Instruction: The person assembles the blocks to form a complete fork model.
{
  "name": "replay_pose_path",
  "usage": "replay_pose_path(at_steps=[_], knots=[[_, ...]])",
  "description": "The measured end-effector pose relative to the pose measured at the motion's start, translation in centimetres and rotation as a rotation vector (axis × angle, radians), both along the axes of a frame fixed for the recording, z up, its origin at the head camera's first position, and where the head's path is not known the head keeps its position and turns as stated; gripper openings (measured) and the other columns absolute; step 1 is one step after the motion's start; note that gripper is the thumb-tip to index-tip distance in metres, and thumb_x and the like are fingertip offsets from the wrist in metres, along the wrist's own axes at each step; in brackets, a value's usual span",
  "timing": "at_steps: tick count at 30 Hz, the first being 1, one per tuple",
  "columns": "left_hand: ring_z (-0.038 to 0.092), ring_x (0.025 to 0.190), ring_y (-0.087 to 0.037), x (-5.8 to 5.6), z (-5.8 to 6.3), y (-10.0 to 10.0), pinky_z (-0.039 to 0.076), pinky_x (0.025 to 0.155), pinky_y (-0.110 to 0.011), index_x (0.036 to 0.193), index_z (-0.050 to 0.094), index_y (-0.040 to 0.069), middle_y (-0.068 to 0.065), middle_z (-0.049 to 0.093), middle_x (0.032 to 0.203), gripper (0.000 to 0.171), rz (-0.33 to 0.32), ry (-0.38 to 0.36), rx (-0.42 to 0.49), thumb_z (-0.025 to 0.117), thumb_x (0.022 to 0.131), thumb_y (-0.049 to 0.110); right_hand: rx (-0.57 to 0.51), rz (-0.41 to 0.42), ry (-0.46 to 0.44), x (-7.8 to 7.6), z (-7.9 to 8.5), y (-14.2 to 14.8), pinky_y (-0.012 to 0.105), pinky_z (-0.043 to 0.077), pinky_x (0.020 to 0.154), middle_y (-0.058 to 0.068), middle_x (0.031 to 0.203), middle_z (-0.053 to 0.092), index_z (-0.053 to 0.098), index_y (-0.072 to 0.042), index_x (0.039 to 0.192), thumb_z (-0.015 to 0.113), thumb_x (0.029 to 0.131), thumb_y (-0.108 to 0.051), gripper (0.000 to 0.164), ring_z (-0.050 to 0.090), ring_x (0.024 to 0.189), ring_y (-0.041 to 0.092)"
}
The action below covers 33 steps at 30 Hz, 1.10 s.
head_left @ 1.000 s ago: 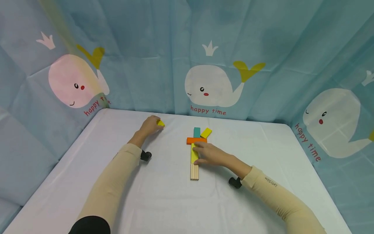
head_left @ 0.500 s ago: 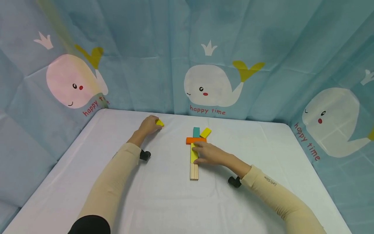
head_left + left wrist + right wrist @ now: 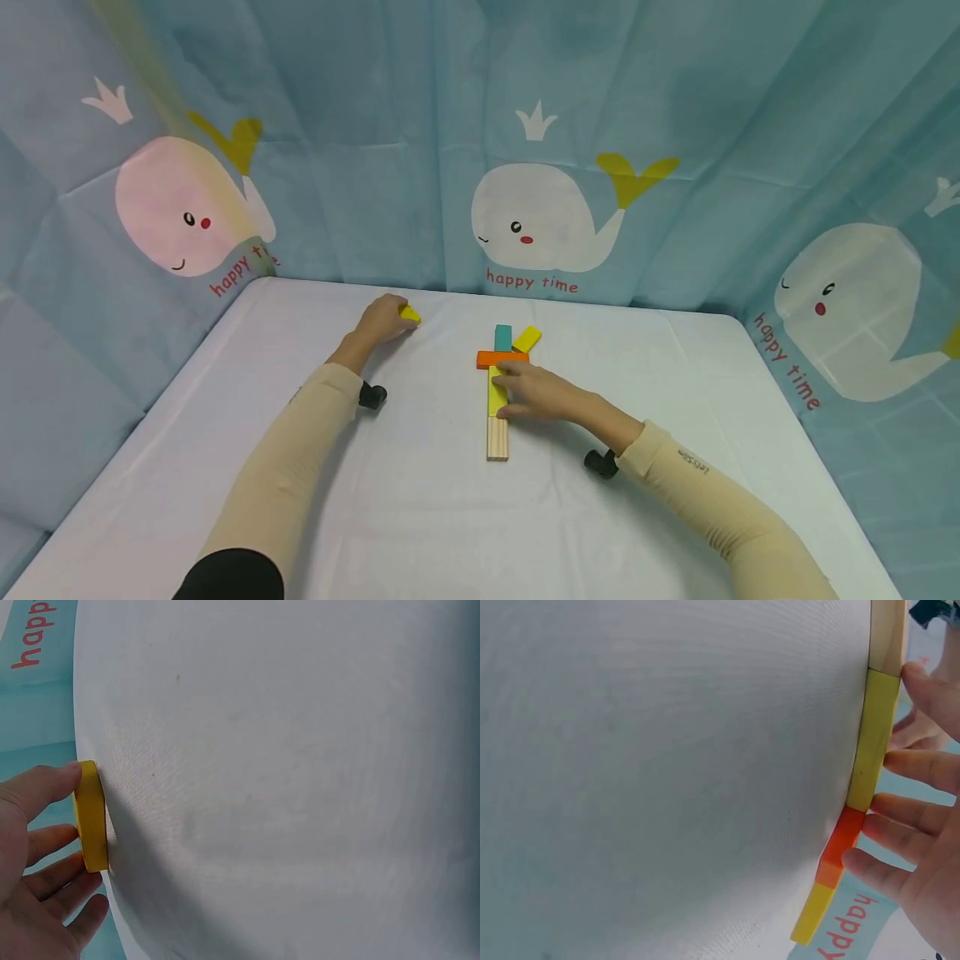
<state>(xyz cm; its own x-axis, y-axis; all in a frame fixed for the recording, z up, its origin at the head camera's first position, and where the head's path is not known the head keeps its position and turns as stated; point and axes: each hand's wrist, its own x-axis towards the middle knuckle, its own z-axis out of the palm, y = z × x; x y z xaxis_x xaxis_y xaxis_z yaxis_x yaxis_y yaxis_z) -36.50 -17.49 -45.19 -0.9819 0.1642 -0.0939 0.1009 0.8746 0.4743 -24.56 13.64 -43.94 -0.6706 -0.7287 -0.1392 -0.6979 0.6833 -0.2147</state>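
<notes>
My left hand (image 3: 384,319) pinches a small yellow block (image 3: 91,817) near the back of the table, its thumb at one end and fingertips at the other side. My right hand (image 3: 542,393) rests with extended fingers on a row of blocks, touching a long yellow block (image 3: 874,739) and an orange block (image 3: 840,844). The orange block lies crosswise beyond the yellow one. At the near end of the row is a plain wooden block (image 3: 497,439). Beyond the orange block lie a teal block (image 3: 503,337) and a slanted yellow block (image 3: 527,338).
A white cloth (image 3: 420,517) covers the table. Blue curtains (image 3: 360,192) printed with whales stand behind it and at both sides. Black wrist cameras hang under the left wrist (image 3: 372,396) and the right wrist (image 3: 601,464).
</notes>
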Motion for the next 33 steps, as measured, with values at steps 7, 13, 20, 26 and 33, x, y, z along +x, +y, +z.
replay_pose_path(at_steps=[7,13,20,26,33], knots=[[0.049,0.119,-0.037,-0.15,-0.04,0.04,0.038,0.109,-0.049,0.137,0.048,-0.008,-0.026,0.05,0.139,0.058,0.003,-0.002,-0.01,0.065,0.091,0.022,-0.015,0.015,0.002,0.04,0.1,-0.02,0.044,0.039,0.113,0.019,0.149,0.044,0.054,-0.003,0.138,0.067,0.091,-0.039,0.061,0.042,0.139,0.032],[0.05,0.118,-0.037,-0.12,-0.14,-0.07,0.039,0.108,-0.049,0.136,0.05,-0.007,-0.026,0.051,0.139,0.059,0.023,0.005,0.003,0.068,0.089,0.023,0.007,0.003,0.008,-0.09,-0.01,-0.07,0.044,0.039,0.113,0.017,0.149,0.044,0.053,-0.005,0.139,0.066,0.091,-0.041,0.061,0.041,0.139,0.031],[0.051,0.117,-0.036,-0.17,-0.36,-0.04,0.041,0.106,-0.048,0.136,0.051,-0.006,-0.025,0.052,0.138,0.061,0.027,0.015,0.018,0.069,0.088,0.027,0.007,0.011,0.019,-0.18,-0.06,-0.03,0.043,0.04,0.112,0.017,0.148,0.045,0.054,-0.006,0.138,0.067,0.091,-0.041,0.06,0.043,0.138,0.031],[0.051,0.116,-0.035,-0.15,-0.37,0.23,0.04,0.106,-0.048,0.137,0.051,-0.005,-0.024,0.052,0.138,0.062,0.039,-0.001,0.032,0.069,0.089,0.03,-0.008,0.015,0.016,-0.09,-0.03,0.03,0.044,0.04,0.112,0.017,0.148,0.046,0.055,-0.006,0.137,0.067,0.09,-0.04,0.059,0.043,0.138,0.031],[0.051,0.112,-0.033,0.14,-0.22,0.74,0.042,0.103,-0.047,0.138,0.051,-0.004,-0.023,0.053,0.136,0.064,0.034,-0.012,0.045,0.069,0.088,0.032,-0.028,0.019,0.013,-0.09,-0.15,0.07,0.044,0.041,0.111,0.017,0.146,0.047,0.056,-0.006,0.136,0.068,0.09,-0.037,0.057,0.044,0.136,0.031]])
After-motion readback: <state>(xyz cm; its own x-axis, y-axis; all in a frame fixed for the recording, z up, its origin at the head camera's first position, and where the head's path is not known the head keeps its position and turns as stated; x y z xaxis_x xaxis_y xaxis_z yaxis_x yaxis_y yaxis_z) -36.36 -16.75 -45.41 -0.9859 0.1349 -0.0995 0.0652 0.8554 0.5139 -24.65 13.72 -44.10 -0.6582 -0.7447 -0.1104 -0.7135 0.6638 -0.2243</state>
